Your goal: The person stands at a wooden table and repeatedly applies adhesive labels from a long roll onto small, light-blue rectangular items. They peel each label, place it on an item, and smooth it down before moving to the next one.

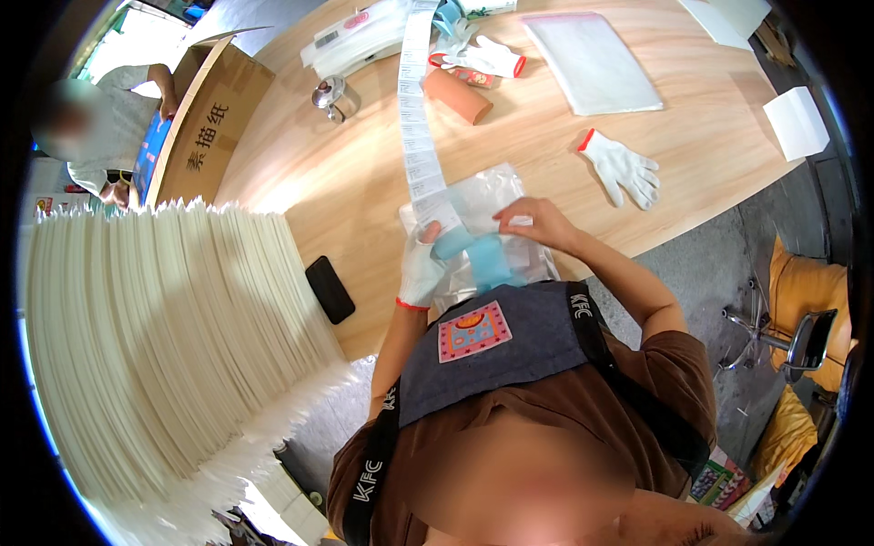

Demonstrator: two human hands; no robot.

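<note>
Hands meet at the near table [382,164] edge, over a clear bag [492,196] lying flat on the wood. Left hand [421,268], in a white glove with a red cuff, has its fingers closed on the lower end of a long label strip [419,118] and on the blue backing [473,255] that curls down from it toward the apron; the grip appears to keep the strip taut and the peeling end within reach. Right hand [537,221], bare, rests on the bag with thumb and forefinger pinched together at a small white piece at the bag's top edge, probably a label; what lies between the fingertips is too small to confirm. A bare hand suits handling adhesive.

Strip runs from the left hand straight up the table to its far edge, beside a brown roll [458,96] lying on its side and a small metal pot [333,96]. A spare glove [624,168] lies flat to the right of the bag, well apart, likely the right hand's. Another glove [487,56] lies near the far edge. A flat stack of clear bags [592,62] lies beyond, within arm's reach. A black phone [330,289] lies at the near edge, left of the hands.

A tall stack of white sheets [173,337] fills the left side. Behind it stands a cardboard box [214,123], and another person [100,127] is beyond that.
</note>
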